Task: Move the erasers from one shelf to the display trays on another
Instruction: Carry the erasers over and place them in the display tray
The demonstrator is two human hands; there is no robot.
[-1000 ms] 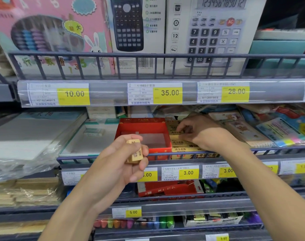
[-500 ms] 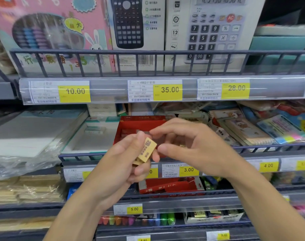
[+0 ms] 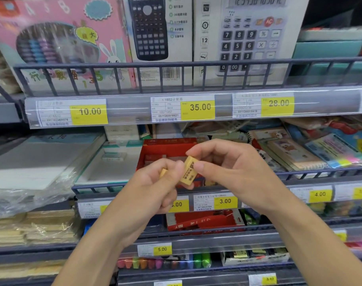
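left hand [image 3: 149,190]: curling round a yellow eraser [image 3: 188,170], thumb pressing on its left face; a second eraser [image 3: 163,172] is peeking out between thumb and palm
right hand [image 3: 235,172]: meeting the left one in mid-scene, index finger and thumb pinching the top right end of the eraser, other fingers curling loosely behind
eraser: sitting tilted between both hands, red print facing the camera, hanging just in front of the red tray [image 3: 165,151]
second eraser: lying mostly hidden in the left hand, only a yellow corner showing
red tray: sitting on the middle shelf just behind the hands, front wall hidden by them; contents too blurred to tell
rail [image 3: 97,187]: running along the middle shelf's front, hands hovering above it
price tags: 35.00 tag [image 3: 197,110] hanging on the upper shelf strip, 3.00 tag [image 3: 225,201] showing below the right hand
calculator boxes: black one [image 3: 155,34] and grey one [image 3: 250,38] standing on the top shelf, far side
lower red box [image 3: 202,220]: lying on the shelf below, under the hands
notebooks [image 3: 283,149]: lying right of the tray
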